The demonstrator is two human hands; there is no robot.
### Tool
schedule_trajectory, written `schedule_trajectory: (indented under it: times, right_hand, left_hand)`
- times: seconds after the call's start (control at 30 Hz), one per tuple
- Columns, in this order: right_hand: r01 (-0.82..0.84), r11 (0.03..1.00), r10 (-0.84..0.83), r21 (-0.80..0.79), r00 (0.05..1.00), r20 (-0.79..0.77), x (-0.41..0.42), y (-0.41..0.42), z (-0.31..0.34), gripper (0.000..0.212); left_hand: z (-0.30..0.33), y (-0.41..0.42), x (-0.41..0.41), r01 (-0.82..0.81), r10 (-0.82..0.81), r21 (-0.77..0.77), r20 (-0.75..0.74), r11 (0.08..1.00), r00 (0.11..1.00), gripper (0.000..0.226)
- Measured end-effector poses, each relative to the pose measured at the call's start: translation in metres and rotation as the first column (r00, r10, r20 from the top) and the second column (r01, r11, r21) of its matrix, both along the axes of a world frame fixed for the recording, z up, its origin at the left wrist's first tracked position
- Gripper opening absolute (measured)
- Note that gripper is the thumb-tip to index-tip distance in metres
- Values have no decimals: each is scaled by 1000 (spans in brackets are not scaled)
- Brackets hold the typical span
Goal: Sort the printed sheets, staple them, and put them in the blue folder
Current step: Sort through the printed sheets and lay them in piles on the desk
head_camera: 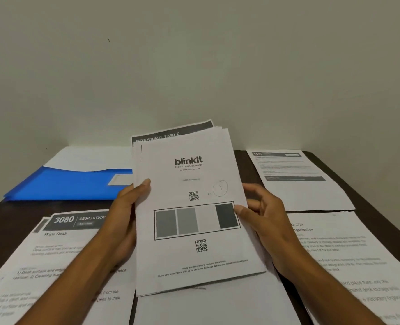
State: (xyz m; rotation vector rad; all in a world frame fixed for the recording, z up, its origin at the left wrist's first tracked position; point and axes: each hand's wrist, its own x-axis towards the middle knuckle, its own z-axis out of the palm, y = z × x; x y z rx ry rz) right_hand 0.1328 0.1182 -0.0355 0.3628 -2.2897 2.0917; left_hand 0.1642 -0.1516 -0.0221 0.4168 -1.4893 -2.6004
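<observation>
A stack of printed sheets is held tilted up above the middle of the desk, a "blinkit" cover page with QR codes and grey bars on top. My left hand grips its left edge, thumb on the front. My right hand pinches the right edge near the dark bar. The blue folder lies at the back left with a white sheet sticking out of it. No stapler is in view.
Loose sheets lie on the dark desk: a "3080 Desk/Study" page at front left, a "2721" page at front right, another page at back right, a blank sheet under the stack. A pale wall stands behind.
</observation>
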Motion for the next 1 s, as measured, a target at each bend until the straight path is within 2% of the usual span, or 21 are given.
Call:
schedule_trajectory:
  times: [0.13,0.27,0.4,0.57,0.67,0.77,0.8,1.0]
  right_hand:
    - [28,999,-28,-15,1000,11,0,0,3,30]
    - [88,996,-88,-9,996,-15,1,-1,3,24]
    - [179,982,-173,57,980,-95,-1,-2,7,20]
    - [328,944,-328,-8,941,-78,-4,14,27,20]
    - [381,924,-381,-24,924,-28,1,36,50,23]
    - [436,896,-437,-78,899,4,14,60,71,16]
    - [438,894,-439,-94,898,8,17,66,77,12]
    - [394,915,-392,-85,919,36,63,95,81,24]
  left_hand:
    - [2,-1,-2,27,-27,0,-24,1000,999,31]
    - [0,0,-5,70,-75,-91,-43,993,996,34]
    - [3,0,-7,8,-17,-125,-70,992,997,32]
    - [5,-25,-10,-130,127,-38,-74,991,989,31]
    - [7,-38,-8,-199,202,39,-81,979,976,19]
    - [12,-51,-5,-259,270,149,-61,954,961,19]
    - [15,-57,-5,-264,278,180,-60,948,959,22]
    - [17,-65,0,-279,312,283,-77,918,947,25]
